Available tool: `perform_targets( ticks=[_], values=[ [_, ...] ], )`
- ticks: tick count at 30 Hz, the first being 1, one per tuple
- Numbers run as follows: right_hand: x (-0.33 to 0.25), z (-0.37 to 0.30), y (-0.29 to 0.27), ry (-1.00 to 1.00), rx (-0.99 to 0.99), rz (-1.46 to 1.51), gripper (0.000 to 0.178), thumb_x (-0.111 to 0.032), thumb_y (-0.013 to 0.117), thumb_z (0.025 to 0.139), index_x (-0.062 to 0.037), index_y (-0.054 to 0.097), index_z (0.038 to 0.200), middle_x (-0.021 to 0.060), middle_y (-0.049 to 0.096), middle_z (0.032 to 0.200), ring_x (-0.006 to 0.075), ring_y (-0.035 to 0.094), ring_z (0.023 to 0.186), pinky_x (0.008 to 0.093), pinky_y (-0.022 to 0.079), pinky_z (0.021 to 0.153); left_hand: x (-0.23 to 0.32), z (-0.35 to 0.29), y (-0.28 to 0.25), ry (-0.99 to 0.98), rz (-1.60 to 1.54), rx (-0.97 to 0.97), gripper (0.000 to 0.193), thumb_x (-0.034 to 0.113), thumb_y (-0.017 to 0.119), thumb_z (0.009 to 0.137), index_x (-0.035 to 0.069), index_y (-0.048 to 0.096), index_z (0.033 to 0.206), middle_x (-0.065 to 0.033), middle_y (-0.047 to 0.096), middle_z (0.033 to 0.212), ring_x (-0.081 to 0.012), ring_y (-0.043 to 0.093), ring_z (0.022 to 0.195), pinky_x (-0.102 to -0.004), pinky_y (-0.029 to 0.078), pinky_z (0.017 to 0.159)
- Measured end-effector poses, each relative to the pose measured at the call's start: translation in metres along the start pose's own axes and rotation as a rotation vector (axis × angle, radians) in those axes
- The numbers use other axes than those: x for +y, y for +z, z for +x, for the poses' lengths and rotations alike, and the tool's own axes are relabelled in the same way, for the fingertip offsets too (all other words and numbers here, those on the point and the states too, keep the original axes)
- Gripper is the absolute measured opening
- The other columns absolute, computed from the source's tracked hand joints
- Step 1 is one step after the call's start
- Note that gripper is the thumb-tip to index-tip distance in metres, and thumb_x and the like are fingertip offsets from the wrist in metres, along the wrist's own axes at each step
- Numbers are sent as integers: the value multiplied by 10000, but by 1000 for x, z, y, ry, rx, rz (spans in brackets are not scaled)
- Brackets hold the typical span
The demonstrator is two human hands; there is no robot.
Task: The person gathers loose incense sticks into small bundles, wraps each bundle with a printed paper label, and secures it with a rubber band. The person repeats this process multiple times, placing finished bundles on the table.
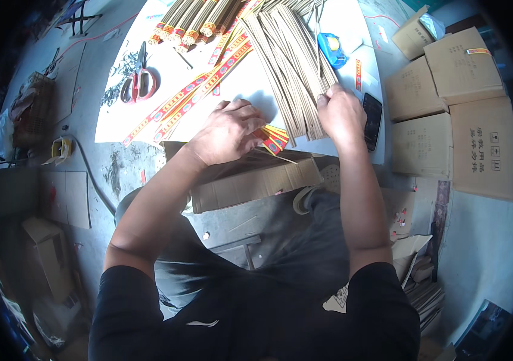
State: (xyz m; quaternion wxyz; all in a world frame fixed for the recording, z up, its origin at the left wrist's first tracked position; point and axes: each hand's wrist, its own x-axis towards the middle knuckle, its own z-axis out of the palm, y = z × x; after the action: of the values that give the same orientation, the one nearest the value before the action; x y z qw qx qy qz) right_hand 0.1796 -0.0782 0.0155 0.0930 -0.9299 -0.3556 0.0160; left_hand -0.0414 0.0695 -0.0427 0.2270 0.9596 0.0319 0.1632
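Observation:
My left hand [229, 131] is at the table's near edge, fingers curled over a small fan of red-and-yellow paper strips [274, 139]. One thin stick pokes out below them. My right hand [342, 113] is closed at the right edge of a spread of loose brown incense sticks [286, 72], thumb and forefinger pinched on sticks there; how many is hidden. Long red-and-yellow printed paper bands [193, 90] lie to the left of my left hand. Beyond them are stacked bundles of sticks [193, 21] with paper bands round their ends.
Red-handled scissors [140, 81] lie on the white table [115, 123] at left. A blue object [332, 51] and a black phone [374, 120] are at right. An open cardboard box [256, 186] stands below the near edge. Cardboard cartons [464, 66] are stacked on the right.

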Motion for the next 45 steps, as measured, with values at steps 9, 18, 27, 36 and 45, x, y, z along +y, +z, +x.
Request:
perform_targets(
  ticks=[9, 18, 27, 36, 45],
  values=[
    [10, 16, 11, 83, -15, 142, 418, -289, 749, 844, 4, 670, 1131, 218, 749, 1079, 382, 708, 1062, 463, 538, 937, 6, -5, -7, 21, 100, -63, 355, 219, 737, 887, 194, 728, 1241, 30, 673, 1248, -186, 577, 1240, -497, 402, 1088],
    [25, 20, -1, 58, -68, 289, 385, -267, 682, 868, 18, 684, 1128, 247, 728, 1127, 393, 683, 1115, 465, 517, 998, -22, -12, -31, -62, 183, -87, 307, 195, 694, 911, 190, 738, 1214, 13, 669, 1241, -220, 551, 1237, -500, 380, 1105],
    [17, -1, 13, -52, 1, 635, 346, -240, 696, 944, 54, 669, 1125, 213, 748, 1008, 344, 724, 968, 409, 551, 868, -3, 19, -22, -110, -40, 340, 262, 90, 748, 874, 37, 699, 1126, -116, 671, 1102, -308, 655, 1039, -408, 552, 895],
    [-11, -35, 17, 163, -509, 1459, 192, -158, 625, 1008, 16, 696, 1046, 52, 693, 932, 114, 633, 837, 272, 499, 785, 22, 81, 14, -786, -1414, 135, 228, 224, 684, 1020, -1, 691, 1054, -25, 630, 771, -84, 554, 627, -215, 462, 567],
    [-7, -24, 19, 212, -648, 1376, 213, -195, 696, 960, 4, 735, 1026, 42, 736, 948, 89, 656, 790, 245, 505, 697, 17, 72, 2, -740, -1263, 30, 167, 151, 671, 987, -8, 718, 962, -17, 640, 766, -74, 552, 629, -214, 452, 567]
  ],
)
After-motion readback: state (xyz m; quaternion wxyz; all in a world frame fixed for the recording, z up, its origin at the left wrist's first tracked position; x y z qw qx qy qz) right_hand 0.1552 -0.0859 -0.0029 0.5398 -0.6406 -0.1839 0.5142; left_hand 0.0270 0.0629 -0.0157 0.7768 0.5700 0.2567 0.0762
